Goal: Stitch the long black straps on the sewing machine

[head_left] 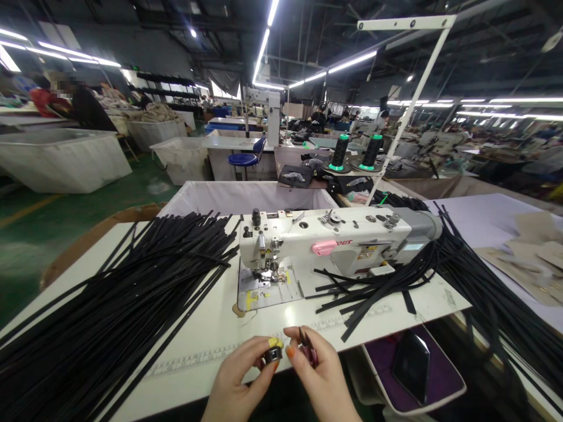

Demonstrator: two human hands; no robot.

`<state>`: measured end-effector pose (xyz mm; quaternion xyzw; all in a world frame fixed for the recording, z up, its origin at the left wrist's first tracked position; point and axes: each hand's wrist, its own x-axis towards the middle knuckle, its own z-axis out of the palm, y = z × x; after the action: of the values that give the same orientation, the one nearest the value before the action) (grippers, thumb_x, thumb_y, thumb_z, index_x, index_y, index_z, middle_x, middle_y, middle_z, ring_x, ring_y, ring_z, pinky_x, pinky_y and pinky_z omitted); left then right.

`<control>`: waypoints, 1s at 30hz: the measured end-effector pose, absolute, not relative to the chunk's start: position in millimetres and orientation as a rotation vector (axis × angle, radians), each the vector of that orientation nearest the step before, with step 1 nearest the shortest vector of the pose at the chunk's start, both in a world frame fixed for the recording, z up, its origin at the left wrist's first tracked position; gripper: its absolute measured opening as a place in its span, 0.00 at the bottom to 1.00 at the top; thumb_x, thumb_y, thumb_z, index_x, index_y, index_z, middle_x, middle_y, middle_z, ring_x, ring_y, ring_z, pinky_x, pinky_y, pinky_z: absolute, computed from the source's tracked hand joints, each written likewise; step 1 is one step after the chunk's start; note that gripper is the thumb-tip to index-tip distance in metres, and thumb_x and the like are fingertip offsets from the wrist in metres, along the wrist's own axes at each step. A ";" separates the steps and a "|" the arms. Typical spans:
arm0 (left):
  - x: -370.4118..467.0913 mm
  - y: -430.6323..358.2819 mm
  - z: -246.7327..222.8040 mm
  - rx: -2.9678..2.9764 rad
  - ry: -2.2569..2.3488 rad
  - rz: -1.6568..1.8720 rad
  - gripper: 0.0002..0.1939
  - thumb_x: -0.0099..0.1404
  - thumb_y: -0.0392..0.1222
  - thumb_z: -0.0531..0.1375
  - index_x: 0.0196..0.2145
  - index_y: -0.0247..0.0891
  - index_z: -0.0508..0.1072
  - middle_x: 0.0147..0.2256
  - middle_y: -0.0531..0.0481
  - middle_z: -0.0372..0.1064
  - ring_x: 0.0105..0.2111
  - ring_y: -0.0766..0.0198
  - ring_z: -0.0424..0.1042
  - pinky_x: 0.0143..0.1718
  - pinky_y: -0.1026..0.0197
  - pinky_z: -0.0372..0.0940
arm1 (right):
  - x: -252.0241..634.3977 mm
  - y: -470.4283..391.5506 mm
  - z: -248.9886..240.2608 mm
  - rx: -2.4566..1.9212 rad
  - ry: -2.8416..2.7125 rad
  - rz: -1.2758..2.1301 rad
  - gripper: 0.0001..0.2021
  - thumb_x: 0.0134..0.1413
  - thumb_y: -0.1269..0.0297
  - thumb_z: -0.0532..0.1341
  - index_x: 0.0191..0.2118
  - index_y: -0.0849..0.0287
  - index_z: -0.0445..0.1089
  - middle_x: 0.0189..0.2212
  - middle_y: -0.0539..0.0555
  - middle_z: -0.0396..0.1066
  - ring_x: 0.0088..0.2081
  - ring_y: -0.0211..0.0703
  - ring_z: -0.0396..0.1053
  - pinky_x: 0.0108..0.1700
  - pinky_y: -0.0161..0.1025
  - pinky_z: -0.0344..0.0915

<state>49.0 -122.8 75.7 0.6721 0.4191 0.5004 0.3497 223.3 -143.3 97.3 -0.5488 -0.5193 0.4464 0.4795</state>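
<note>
Over the front edge of the sewing table, my left hand (pixel 246 375) pinches a small dark metal bobbin case (pixel 273 354) between thumb and fingers. A yellow wrap covers one of its fingertips. Close by on the right, my right hand (pixel 323 375) is closed around a pair of thread snips (pixel 308 346), blades pointing up. The two hands are near each other but apart. Behind them stands a white sewing machine (pixel 308 240) with its needle area (pixel 266 275) toward the left. A printed ruler scale (pixel 193 360) runs along the tabletop.
Long black straps (pixel 132 299) cover the table's left side. More black strips (pixel 373 293) lie under the machine arm and hang off the right (pixel 488 293). A dark phone (pixel 411 366) rests in a purple-lined tray. Thread cones (pixel 340 153) stand behind.
</note>
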 end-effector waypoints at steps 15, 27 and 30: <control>67.1 -127.4 86.2 0.978 0.866 0.872 0.24 0.53 0.54 0.69 0.41 0.36 0.72 0.32 0.46 0.71 0.27 0.62 0.68 0.26 0.62 0.65 | 221.1 -150.6 86.4 -1.466 -1.506 0.766 0.14 0.64 0.61 0.52 0.26 0.57 0.61 0.26 0.48 0.59 0.29 0.37 0.61 0.32 0.36 0.54; 76.4 -127.7 89.1 0.842 0.499 0.488 0.17 0.58 0.49 0.67 0.37 0.37 0.69 0.30 0.52 0.64 0.22 0.74 0.54 0.21 0.69 0.47 | 244.6 -166.3 78.2 -0.840 -0.311 1.510 0.12 0.56 0.57 0.60 0.28 0.60 0.62 0.26 0.44 0.62 0.16 0.23 0.33 0.15 0.27 0.33; 75.3 -127.9 87.3 0.795 0.481 0.431 0.14 0.58 0.46 0.67 0.37 0.37 0.68 0.33 0.51 0.65 0.22 0.75 0.54 0.21 0.69 0.45 | 271.0 -180.6 76.1 -0.605 -0.078 1.543 0.12 0.52 0.64 0.63 0.27 0.59 0.58 0.25 0.42 0.61 0.15 0.21 0.33 0.13 0.23 0.34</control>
<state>75.3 -127.9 87.3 0.3803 0.2303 0.2062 0.8717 271.0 -180.6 76.1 -0.2688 -0.0349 0.6860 0.6752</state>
